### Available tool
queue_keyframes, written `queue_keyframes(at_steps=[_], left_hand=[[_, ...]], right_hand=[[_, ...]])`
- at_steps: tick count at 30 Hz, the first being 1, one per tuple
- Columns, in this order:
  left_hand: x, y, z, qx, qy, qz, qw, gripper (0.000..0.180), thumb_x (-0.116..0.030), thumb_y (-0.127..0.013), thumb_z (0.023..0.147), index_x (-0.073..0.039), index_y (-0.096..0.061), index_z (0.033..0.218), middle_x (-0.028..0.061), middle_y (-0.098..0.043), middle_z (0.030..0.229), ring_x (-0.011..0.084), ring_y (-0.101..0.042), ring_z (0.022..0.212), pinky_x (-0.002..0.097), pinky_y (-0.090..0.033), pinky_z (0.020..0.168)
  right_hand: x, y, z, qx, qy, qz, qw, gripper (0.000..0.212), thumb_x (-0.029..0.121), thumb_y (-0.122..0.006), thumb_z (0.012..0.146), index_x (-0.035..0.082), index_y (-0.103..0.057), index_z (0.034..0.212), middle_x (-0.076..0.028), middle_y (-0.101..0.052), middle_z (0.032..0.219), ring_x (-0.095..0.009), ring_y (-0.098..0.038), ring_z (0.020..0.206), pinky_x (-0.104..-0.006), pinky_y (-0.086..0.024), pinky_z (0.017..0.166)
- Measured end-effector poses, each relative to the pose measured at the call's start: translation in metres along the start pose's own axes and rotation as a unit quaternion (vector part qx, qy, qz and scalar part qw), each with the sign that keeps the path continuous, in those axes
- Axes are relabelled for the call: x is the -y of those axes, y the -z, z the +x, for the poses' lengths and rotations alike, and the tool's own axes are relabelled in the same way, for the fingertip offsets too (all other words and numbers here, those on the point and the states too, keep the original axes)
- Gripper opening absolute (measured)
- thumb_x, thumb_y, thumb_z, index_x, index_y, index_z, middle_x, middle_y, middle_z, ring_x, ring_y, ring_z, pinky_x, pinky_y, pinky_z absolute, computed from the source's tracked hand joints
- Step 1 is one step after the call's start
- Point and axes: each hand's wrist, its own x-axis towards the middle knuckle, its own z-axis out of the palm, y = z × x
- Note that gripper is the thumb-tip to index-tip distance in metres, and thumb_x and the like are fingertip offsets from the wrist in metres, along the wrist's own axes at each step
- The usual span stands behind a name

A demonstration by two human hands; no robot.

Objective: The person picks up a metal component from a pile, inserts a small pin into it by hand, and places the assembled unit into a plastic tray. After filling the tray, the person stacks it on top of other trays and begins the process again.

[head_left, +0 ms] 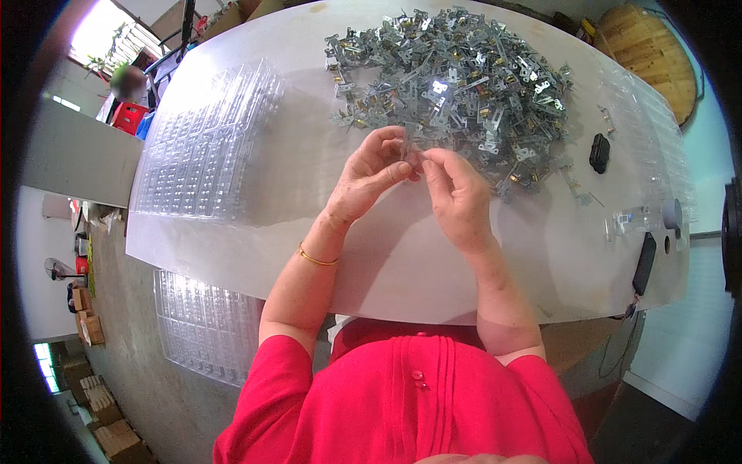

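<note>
Both hands meet over the table, at the near edge of a big heap of small metal parts, silvery with some brass-coloured bits. Between my fingers is a small metal part, its exact shape hard to make out. My left hand grips it with thumb and fingers, a gold bangle on that wrist. From the other side my right hand pinches the same part between thumb and forefinger.
Stacked clear plastic trays lie on the table's left. Another clear tray sits lower, beside the table. At right are a small black case, a clear bottle, a long black object and more clear plastic trays.
</note>
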Motion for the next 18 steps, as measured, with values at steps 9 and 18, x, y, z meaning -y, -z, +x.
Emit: queue_keyframes(at_steps=[9, 18], left_hand=[[-0.002, -0.007, 0.001, -0.008, -0.007, 0.033, 0.999, 0.052, 0.002, -0.068, 0.091, -0.005, -0.046, 0.137, 0.0060, -0.059, 0.114, 0.0147, -0.060, 0.105, 0.0310, -0.051, 0.092], [0.001, -0.003, 0.000, 0.008, -0.017, 0.084, 0.996, 0.052, 0.007, -0.066, 0.090, -0.004, -0.047, 0.138, 0.0072, -0.060, 0.120, 0.0146, -0.059, 0.112, 0.0319, -0.051, 0.098]], right_hand=[[-0.001, 0.001, -0.001, -0.025, 0.000, -0.044, 0.999, 0.009, 0.003, -0.066, 0.088, 0.005, -0.066, 0.097, -0.012, -0.068, 0.086, -0.027, -0.066, 0.070, -0.0366, -0.052, 0.061], [-0.004, 0.002, 0.001, -0.022, 0.049, -0.097, 0.994, 0.010, 0.003, -0.068, 0.085, 0.007, -0.062, 0.091, -0.012, -0.064, 0.079, -0.033, -0.064, 0.070, -0.0422, -0.049, 0.060]])
